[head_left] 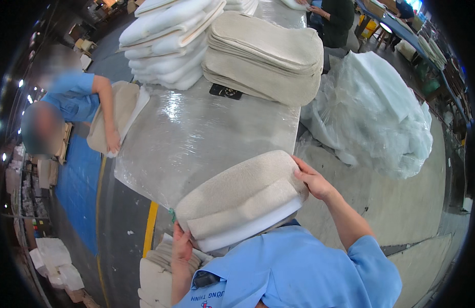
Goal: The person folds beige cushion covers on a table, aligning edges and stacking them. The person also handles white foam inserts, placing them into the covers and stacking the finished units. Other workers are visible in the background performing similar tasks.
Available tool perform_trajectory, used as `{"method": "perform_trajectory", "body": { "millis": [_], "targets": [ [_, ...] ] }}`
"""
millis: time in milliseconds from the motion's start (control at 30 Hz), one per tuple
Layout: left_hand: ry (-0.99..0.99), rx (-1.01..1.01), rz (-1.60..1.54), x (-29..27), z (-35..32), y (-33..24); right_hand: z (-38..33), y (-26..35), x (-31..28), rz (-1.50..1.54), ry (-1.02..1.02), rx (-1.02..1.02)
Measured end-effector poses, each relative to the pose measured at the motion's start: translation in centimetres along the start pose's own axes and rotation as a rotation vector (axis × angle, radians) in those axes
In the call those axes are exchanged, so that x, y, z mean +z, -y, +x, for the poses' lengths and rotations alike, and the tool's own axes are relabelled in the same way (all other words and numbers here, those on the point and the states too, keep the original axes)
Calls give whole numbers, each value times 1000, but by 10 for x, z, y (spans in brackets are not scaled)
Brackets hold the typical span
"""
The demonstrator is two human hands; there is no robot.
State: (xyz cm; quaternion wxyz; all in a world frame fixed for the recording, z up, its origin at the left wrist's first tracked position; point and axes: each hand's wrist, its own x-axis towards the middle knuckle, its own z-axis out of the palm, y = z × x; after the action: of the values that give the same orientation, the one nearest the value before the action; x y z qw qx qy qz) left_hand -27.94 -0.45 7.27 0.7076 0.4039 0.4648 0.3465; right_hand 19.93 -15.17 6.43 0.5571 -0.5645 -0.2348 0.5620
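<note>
A beige fabric cushion cover (237,190) with rounded ends lies across my front, at the near edge of the table. White padding (253,224) shows along its near side, below a folded-back flap of the fabric. My left hand (181,246) grips the cover's left end, fingers partly hidden under it. At the right end my right hand (312,178) is closed on the edge, thumb on top and the other fingers behind. The cover is tilted toward me, its far side higher on the tabletop.
On the plastic-wrapped table (160,138) stand a stack of beige covers (263,56) and a pile of white padding (171,46). A black patterned item (225,91) lies beside them. A co-worker (73,97) handles another beige piece at left. A bulky plastic bag (371,113) stands right.
</note>
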Motion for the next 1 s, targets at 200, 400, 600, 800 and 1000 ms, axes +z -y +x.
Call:
{"method": "perform_trajectory", "body": {
  "millis": [200, 400, 600, 800, 1000],
  "targets": [
    [-100, 2, -132, 6, 42, -10, 44, -4, 24, 98, -238, -162],
    [-498, 71, -127, 38, 49, 18, 63, -32, 25, 207, -376, -182],
    [-380, 92, -165, 24, 45, 28, 65, -52, 18, 253, -332, -160],
    [-383, 56, -148, 27, 27, 20, 56, -40, 5, 324, -227, 54],
    [139, 122, 1048, 51, -27, -27, 22, 2, -10, -287, 104, 222]
  ]
}}
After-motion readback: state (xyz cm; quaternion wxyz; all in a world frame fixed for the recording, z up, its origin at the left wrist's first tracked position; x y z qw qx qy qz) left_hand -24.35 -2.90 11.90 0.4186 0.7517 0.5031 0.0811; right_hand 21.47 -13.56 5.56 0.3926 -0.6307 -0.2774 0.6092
